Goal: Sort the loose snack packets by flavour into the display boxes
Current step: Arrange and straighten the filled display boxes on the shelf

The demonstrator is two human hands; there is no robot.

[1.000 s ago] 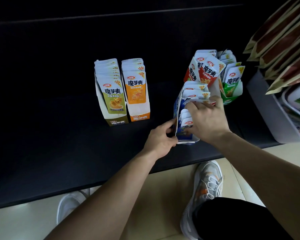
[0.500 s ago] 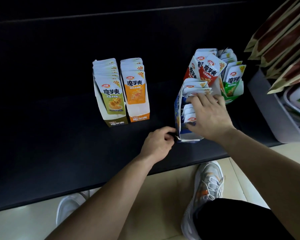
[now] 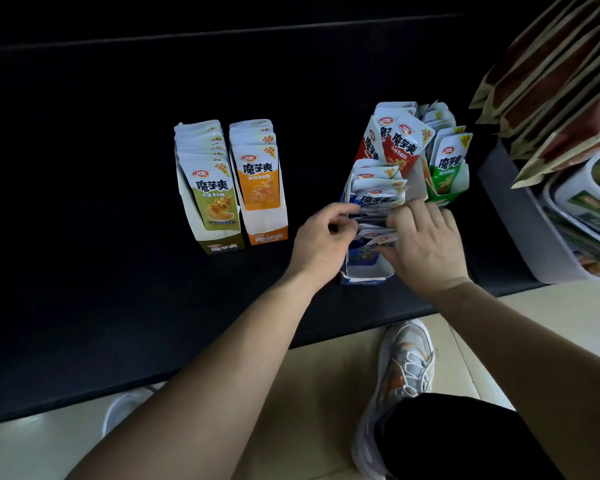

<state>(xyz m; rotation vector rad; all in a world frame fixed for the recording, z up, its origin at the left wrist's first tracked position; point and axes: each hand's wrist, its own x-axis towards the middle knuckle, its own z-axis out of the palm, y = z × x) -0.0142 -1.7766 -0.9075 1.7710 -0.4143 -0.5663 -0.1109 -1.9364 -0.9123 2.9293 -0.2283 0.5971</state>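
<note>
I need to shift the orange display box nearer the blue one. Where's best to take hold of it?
Probably the low front wall of the orange display box, from the near side: thumb on the label, fingers in the gap before the first orange packet. The olive display box crowds its left wall.

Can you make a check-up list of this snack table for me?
Surface: black tabletop, dim.
Job's things: olive cardboard display box and orange cardboard display box, full, side by side; red snack packets and green cardboard display box behind blue cardboard display box.
Clutter: nothing seen.
Grips: left grip pinches the blue-and-white snack packets in the blue box; right grip holds them too.
Cables: nothing seen.
Surroundings: grey plastic bin and brown pouches at right; white sneaker on beige floor.
</note>
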